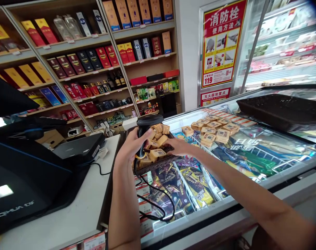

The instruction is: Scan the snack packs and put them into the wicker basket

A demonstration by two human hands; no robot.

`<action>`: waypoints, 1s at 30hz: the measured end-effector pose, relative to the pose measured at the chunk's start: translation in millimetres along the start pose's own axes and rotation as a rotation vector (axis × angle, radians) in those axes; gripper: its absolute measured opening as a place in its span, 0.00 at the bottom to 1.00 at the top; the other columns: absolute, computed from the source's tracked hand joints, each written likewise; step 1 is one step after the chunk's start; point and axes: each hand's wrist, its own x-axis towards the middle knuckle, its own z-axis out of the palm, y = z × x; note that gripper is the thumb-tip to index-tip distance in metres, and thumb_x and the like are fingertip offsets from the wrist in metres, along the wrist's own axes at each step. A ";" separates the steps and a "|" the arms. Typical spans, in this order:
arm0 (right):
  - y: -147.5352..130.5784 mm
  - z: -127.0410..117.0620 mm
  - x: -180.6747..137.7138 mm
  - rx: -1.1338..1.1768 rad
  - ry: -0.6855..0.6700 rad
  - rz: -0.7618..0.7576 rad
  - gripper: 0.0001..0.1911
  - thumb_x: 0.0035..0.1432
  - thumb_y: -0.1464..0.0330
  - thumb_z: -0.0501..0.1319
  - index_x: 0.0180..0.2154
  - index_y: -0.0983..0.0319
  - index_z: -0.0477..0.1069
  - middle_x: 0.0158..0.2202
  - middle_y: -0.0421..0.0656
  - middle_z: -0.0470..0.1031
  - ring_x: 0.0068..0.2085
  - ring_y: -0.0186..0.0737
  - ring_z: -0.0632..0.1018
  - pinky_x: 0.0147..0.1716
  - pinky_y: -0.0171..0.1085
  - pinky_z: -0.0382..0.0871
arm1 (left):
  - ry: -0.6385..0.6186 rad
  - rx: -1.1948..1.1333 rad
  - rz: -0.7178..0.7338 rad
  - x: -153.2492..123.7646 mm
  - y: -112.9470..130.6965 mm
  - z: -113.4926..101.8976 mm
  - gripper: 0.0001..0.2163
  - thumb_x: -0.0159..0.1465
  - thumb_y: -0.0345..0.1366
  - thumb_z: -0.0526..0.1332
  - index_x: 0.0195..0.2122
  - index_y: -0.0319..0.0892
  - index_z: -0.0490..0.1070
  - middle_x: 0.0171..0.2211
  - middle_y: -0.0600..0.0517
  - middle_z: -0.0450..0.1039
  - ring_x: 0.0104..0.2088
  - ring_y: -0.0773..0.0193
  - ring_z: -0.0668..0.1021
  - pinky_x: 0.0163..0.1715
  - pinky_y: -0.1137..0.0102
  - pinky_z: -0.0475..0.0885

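Note:
My left hand (133,146) is wrapped round the grip of a black barcode scanner (147,123), whose head points toward a dark basket (158,163) of small tan packets (158,152). A black cable (158,205) hangs from the scanner in a loop. My right hand (177,146) reaches into the basket among the packets, fingers closed near one; what it grips is partly hidden. More tan packets (212,130) lie spread on the glass lid of the chest freezer (251,163) just beyond.
A black till screen (25,180) and a flat dark device (80,147) stand on the white counter (69,215) at left. Shelves of boxed bottles (90,59) fill the back wall. A black tray (280,111) rests on the freezer at right, below a red fire-hydrant poster (222,41).

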 end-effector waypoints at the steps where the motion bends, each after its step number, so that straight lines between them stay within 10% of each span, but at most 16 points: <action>1: -5.7 2.6 10.1 0.017 -0.076 -0.032 0.22 0.49 0.66 0.71 0.48 0.54 0.78 0.48 0.43 0.80 0.48 0.52 0.78 0.46 0.43 0.70 | -0.008 -0.005 0.014 -0.7 -0.4 -0.3 0.23 0.54 0.56 0.69 0.33 0.43 0.66 0.19 0.56 0.69 0.20 0.68 0.70 0.20 0.74 0.61; 11: -17.6 4.8 20.8 0.067 -0.042 -0.014 0.26 0.38 0.71 0.73 0.43 0.61 0.73 0.45 0.44 0.74 0.46 0.49 0.76 0.43 0.41 0.71 | -0.047 -0.005 0.053 -4.6 0.2 2.3 0.20 0.58 0.55 0.67 0.32 0.44 0.64 0.20 0.58 0.67 0.20 0.69 0.69 0.21 0.74 0.61; 20: 22.8 -24.0 -47.6 0.056 0.805 0.125 0.26 0.48 0.64 0.67 0.50 0.57 0.63 0.48 0.49 0.72 0.48 0.52 0.76 0.48 0.48 0.72 | -0.152 -0.020 0.106 2.8 -4.5 30.8 0.20 0.59 0.54 0.66 0.38 0.43 0.67 0.22 0.58 0.67 0.21 0.69 0.70 0.23 0.74 0.63; 30: 75.6 -28.5 -77.5 -0.064 0.989 0.195 0.26 0.51 0.65 0.64 0.52 0.58 0.63 0.49 0.52 0.71 0.52 0.56 0.72 0.52 0.53 0.70 | -0.257 0.125 0.055 13.6 -14.9 81.7 0.21 0.58 0.57 0.66 0.37 0.43 0.67 0.23 0.58 0.67 0.22 0.65 0.71 0.22 0.72 0.62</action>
